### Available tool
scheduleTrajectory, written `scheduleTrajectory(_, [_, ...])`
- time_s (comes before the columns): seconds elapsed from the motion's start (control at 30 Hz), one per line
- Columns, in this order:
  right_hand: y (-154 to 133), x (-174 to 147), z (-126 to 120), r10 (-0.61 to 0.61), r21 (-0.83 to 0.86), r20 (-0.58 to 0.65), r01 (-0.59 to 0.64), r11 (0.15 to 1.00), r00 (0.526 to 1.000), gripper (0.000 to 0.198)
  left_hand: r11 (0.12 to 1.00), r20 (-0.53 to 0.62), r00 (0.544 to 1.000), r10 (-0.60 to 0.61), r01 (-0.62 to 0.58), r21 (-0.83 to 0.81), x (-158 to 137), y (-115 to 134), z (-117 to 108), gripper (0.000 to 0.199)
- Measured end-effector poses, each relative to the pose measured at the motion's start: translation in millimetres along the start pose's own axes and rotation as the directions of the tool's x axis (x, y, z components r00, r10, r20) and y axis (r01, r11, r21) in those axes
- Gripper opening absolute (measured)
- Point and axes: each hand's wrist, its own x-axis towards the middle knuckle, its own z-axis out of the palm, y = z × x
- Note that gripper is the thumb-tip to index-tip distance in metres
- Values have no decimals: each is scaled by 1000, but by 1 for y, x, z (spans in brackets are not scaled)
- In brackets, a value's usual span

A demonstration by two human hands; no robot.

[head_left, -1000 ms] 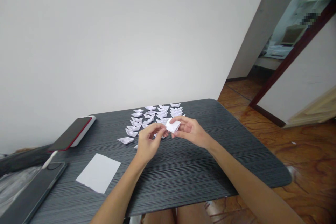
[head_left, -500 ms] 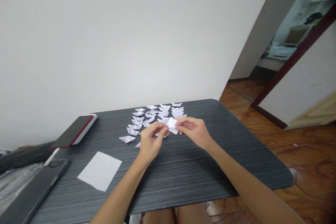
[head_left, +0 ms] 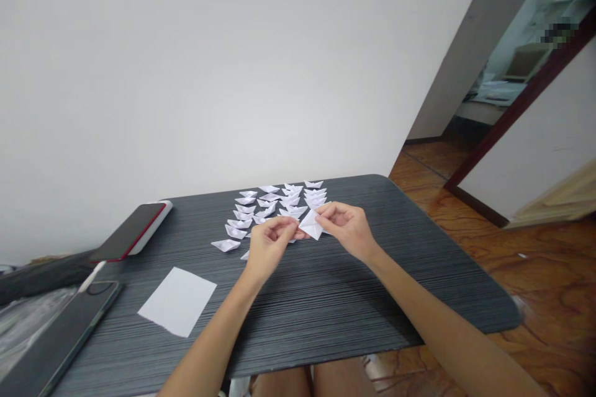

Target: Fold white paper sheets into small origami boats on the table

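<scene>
Above the dark table point(head_left: 354, 322), a small folded piece of white paper point(head_left: 311, 227) is held up between both hands. My left hand point(head_left: 271, 242) pinches its left corner between thumb and fingers. On the opposite side, my right hand point(head_left: 347, 229) grips it with the thumb across the front. Behind the hands stand several white paper boats point(head_left: 242, 215) in rough rows, a few of them partly hidden by my fingers. A flat square of white paper point(head_left: 177, 302) lies on the table left of my left forearm.
A phone with a red edge point(head_left: 128, 232) rests on a white object at the table's back left. Nearer, another dark phone point(head_left: 60, 341) lies by a white cable point(head_left: 92, 277). A white wall point(head_left: 233, 74) rises behind the table; a doorway is at the right.
The folded paper has been turned and now shows a broader, diamond-like face. My right hand's fingers have shifted slightly up on it; the boats and square sheet stay put.
</scene>
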Motion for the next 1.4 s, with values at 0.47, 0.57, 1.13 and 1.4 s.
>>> scheduleTrajectory(0.47, [-3, -2, -1, -89, -80, 56, 94, 992, 994, 16, 994, 105, 990, -98, 104, -46, -1, 3, 0, 22])
scheduleTrajectory(0.57, [-4, -2, 0, -97, -94, 64, 103, 990, 993, 16, 994, 109, 988, -106, 110, -29, -1, 4, 1, 23])
scheduleTrajectory(1.13, [-2, -3, 1, -119, -69, 49, 122, 990, 992, 17, 990, 140, 990, 36, -54, 132, -6, 1, 5, 18])
scheduleTrajectory(1.4, [-6, -2, 2, -49, 38, 45, 47, 998, 998, 19, 999, 143, 989, -21, 13, 52, -4, -2, 2, 17])
